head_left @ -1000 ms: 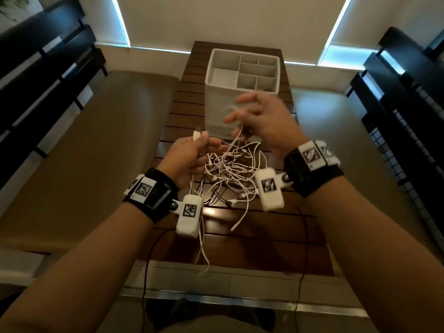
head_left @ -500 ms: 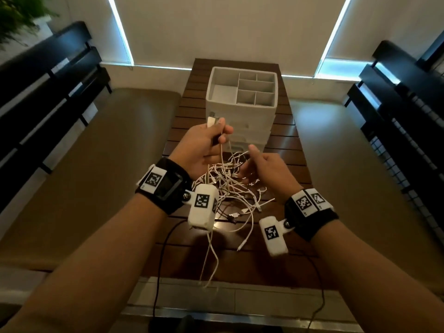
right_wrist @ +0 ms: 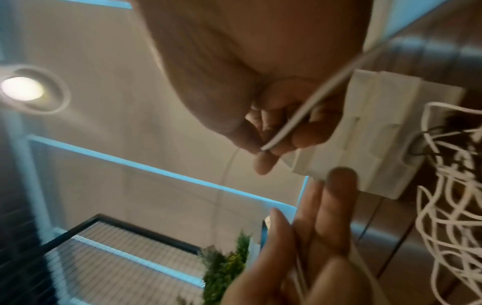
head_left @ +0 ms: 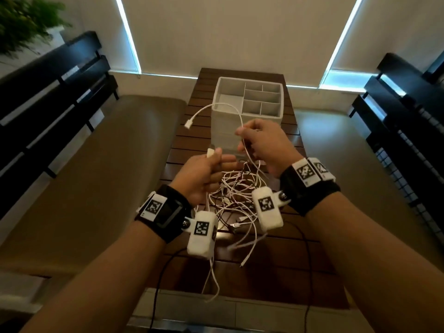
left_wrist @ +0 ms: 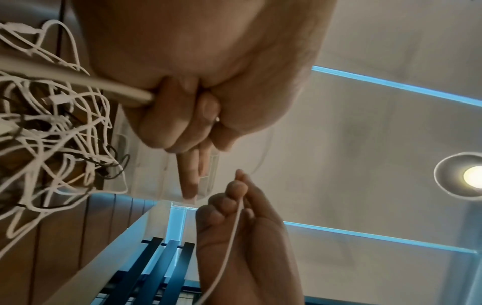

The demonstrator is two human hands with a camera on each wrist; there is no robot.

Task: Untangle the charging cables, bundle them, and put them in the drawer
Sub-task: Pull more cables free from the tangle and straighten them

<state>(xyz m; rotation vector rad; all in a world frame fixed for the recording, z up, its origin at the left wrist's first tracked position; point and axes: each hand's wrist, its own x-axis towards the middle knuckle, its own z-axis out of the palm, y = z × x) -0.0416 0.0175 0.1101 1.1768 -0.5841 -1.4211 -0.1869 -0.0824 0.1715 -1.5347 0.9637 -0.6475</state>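
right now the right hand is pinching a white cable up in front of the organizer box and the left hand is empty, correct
Not quite. The left hand is not empty: it grips a white plug end, as the head view shows. The right hand does pinch a white cable in front of the organizer box.

We count two hands: the left hand (head_left: 204, 175) grips one white plug end, and the right hand (head_left: 262, 143) pinches one white cable (head_left: 217, 106) whose single free plug hangs in the air. There is one tangle of cables (head_left: 236, 200) on one wooden table (head_left: 276, 267), mostly white with at least one black strand, though we cannot tell how many cables it holds. We also count one white drawer box (head_left: 248, 109) with six open compartments on top, two benches, one at each side, and one plant (head_left: 24, 22).
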